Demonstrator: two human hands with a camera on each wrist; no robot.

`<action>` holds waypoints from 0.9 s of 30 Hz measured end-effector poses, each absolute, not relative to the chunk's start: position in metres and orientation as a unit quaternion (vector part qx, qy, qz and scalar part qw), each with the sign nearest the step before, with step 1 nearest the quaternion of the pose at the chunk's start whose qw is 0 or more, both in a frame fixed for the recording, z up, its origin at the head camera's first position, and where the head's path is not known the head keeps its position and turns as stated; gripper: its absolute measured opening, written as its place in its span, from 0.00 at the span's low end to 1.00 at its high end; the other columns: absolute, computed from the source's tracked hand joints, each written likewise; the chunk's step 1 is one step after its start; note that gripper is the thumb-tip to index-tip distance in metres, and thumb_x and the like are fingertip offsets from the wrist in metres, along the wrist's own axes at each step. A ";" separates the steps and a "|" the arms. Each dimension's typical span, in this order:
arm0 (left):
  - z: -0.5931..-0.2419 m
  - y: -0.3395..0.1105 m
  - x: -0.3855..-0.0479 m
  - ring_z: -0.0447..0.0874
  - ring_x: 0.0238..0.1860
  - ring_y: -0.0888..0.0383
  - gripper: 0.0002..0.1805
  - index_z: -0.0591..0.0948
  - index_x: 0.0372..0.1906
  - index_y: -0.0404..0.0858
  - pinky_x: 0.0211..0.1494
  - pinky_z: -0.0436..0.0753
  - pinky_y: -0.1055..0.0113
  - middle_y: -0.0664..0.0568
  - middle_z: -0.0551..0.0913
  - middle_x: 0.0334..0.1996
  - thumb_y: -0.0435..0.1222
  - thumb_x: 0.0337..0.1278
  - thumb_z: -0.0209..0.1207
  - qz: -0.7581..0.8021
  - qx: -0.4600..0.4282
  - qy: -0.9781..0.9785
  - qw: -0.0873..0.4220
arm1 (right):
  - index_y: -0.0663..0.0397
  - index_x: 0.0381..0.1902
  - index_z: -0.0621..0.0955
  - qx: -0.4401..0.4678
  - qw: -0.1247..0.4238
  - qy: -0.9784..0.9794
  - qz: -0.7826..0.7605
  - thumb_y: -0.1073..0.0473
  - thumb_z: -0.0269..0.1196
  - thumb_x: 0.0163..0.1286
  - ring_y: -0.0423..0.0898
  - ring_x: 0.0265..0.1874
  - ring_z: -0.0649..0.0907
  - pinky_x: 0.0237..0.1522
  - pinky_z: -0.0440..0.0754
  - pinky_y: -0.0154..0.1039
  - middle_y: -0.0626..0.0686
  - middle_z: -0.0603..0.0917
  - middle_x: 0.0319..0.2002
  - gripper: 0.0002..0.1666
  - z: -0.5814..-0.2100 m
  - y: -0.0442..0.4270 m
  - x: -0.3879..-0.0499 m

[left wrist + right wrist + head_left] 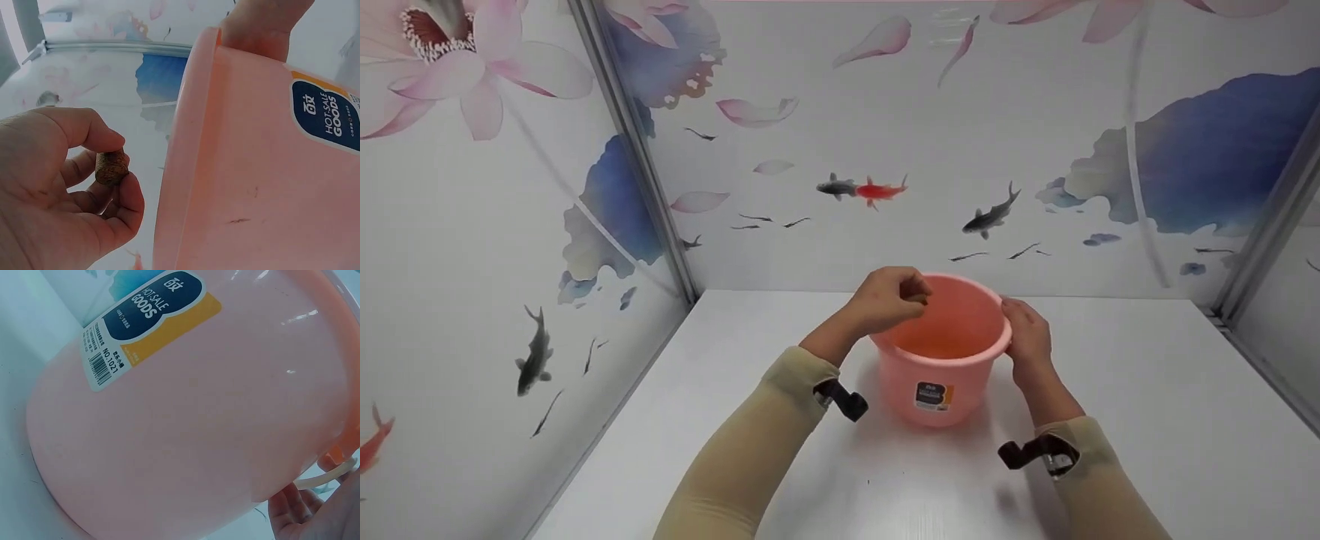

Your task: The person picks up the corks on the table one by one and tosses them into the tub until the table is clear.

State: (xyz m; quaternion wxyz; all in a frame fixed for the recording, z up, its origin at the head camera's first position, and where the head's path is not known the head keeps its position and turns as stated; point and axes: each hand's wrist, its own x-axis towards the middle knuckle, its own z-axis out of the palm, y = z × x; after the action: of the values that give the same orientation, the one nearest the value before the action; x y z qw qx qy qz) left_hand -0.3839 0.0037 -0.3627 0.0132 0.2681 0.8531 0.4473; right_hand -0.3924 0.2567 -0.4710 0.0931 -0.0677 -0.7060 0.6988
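A pink plastic bucket (896, 394) stands upright on the white table. My left hand (881, 300) is over the near left part of its rim. Between thumb and fingertips, the left hand (67, 185) pinches a small brown cork (111, 167), just outside the rim in the left wrist view. On the bucket's right side, my right hand (1027, 337) grips the rim. The right wrist view shows that hand's fingers (289, 506) beside a pale handle (329, 477). The bucket's inside looks deeper orange; its bottom cannot be made out.
The white tabletop (720, 360) extends around the bucket. Panels printed with lotus flowers and fish close off the back (780, 255) and the left (457, 270). A metal post (634, 150) marks the left corner. A label (154, 309) is stuck on the bucket's front.
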 end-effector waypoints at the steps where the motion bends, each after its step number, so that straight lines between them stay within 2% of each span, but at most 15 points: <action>1: -0.362 0.004 -0.387 0.83 0.46 0.60 0.12 0.85 0.51 0.32 0.52 0.86 0.68 0.49 0.87 0.44 0.28 0.64 0.64 0.452 0.266 0.851 0.019 | 0.54 0.68 0.80 -0.068 0.094 -0.707 0.698 0.40 0.49 0.84 0.38 0.42 0.83 0.43 0.86 0.30 0.40 0.85 0.46 0.30 -0.471 0.257 -0.392; 3: -0.362 0.005 -0.393 0.84 0.47 0.59 0.13 0.85 0.52 0.30 0.53 0.86 0.67 0.49 0.87 0.44 0.28 0.65 0.63 0.460 0.261 0.848 0.027 | 0.53 0.68 0.80 -0.071 0.097 -0.711 0.693 0.40 0.49 0.84 0.39 0.41 0.83 0.43 0.86 0.30 0.41 0.85 0.46 0.30 -0.470 0.258 -0.391; 16: -0.360 0.020 -0.416 0.87 0.48 0.58 0.10 0.88 0.49 0.39 0.55 0.88 0.65 0.50 0.89 0.46 0.30 0.66 0.64 0.467 0.242 0.849 0.052 | 0.53 0.68 0.80 -0.071 0.094 -0.705 0.699 0.40 0.50 0.84 0.38 0.42 0.83 0.44 0.87 0.31 0.38 0.85 0.44 0.30 -0.468 0.260 -0.393; 27: -0.363 0.023 -0.426 0.87 0.48 0.57 0.13 0.87 0.54 0.35 0.55 0.88 0.64 0.49 0.89 0.48 0.31 0.67 0.64 0.405 0.249 0.879 0.043 | 0.54 0.69 0.80 -0.064 0.089 -0.700 0.706 0.42 0.51 0.85 0.38 0.43 0.85 0.46 0.87 0.33 0.38 0.86 0.45 0.29 -0.470 0.257 -0.390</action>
State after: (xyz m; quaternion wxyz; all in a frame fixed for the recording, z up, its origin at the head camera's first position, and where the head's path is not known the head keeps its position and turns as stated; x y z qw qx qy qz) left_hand -0.4264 0.0233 -0.3626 0.0426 0.2488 0.8790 0.4045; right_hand -0.3902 0.2573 -0.4704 0.0890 -0.0643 -0.6999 0.7058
